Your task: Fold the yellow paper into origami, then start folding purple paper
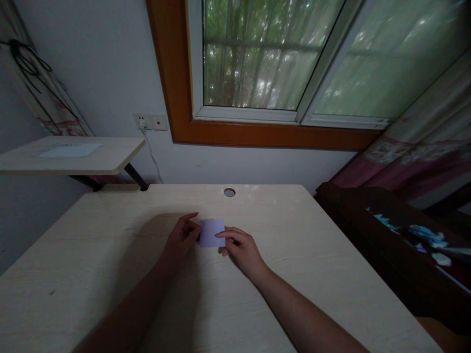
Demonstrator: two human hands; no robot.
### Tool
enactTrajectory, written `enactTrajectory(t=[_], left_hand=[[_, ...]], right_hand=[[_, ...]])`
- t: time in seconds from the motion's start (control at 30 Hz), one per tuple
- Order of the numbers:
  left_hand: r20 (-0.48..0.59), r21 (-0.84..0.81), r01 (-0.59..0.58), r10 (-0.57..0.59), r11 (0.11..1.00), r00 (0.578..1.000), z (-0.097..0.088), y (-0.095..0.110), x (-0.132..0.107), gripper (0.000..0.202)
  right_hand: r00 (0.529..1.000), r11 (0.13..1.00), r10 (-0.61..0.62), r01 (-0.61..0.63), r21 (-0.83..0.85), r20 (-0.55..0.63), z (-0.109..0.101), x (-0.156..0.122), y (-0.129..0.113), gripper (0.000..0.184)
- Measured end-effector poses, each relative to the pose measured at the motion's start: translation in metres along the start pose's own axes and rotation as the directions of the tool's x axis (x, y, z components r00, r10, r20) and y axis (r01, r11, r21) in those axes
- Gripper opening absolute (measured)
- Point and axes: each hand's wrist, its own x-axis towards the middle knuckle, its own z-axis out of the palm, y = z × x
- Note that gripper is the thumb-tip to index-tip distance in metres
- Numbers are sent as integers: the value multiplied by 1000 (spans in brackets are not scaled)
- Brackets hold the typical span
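Purple paper: a small, roughly square sheet [209, 233] between the two hands, over the middle of the desk, below the round hole; whether it lies flat on the wood or is lifted slightly cannot be told.
Right hand: partly closed [241, 246] at the paper's right edge, one finger stretched across the face of the sheet and the other fingers curled by its lower right corner; it has hold of that side.
Left hand: half open [184, 234] at the paper's left edge, one finger reaching out above and clear of the sheet, the thumb and the other fingers bent in close to the edge; whether they pinch it or only meet it cannot be told.
Forearms: both bare, coming in from the lower edge of the view, the left one darker in shadow.
Desk: pale wood-grain top [294, 294], with a broad shadow around the left arm.
Round hole: near the desk's far edge [229, 192], beyond the paper.
Raised shelf: at the far left [106, 164], on black supports, bearing a pale sheet [71, 150].
Wall: a socket [142, 121] with a white cable [152, 159], left of the wood-framed window [257, 73].
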Motion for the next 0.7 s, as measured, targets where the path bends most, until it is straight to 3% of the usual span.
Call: enactTrajectory(t=[0.23, 0.43, 0.53, 0.7], left_hand=[[-80, 129, -40, 51, 991, 995, -5, -4, 2, 42], [-230, 418, -15, 122, 908, 965, -25, 4, 6, 42], [-224, 582, 6, 154, 813, 962, -44, 15, 8, 44], [-125, 879, 99, 25, 466, 992, -87, 34, 3, 47]], right_hand=[[1000, 999, 12, -11, 53, -15, 0, 1, 0, 28], [996, 999, 22, -19, 37, -85, -1, 0, 0, 27], [993, 1000, 27, -26, 12, -115, -2, 0, 2, 29], [991, 999, 38, -37, 10, -132, -3, 1, 3, 30]])
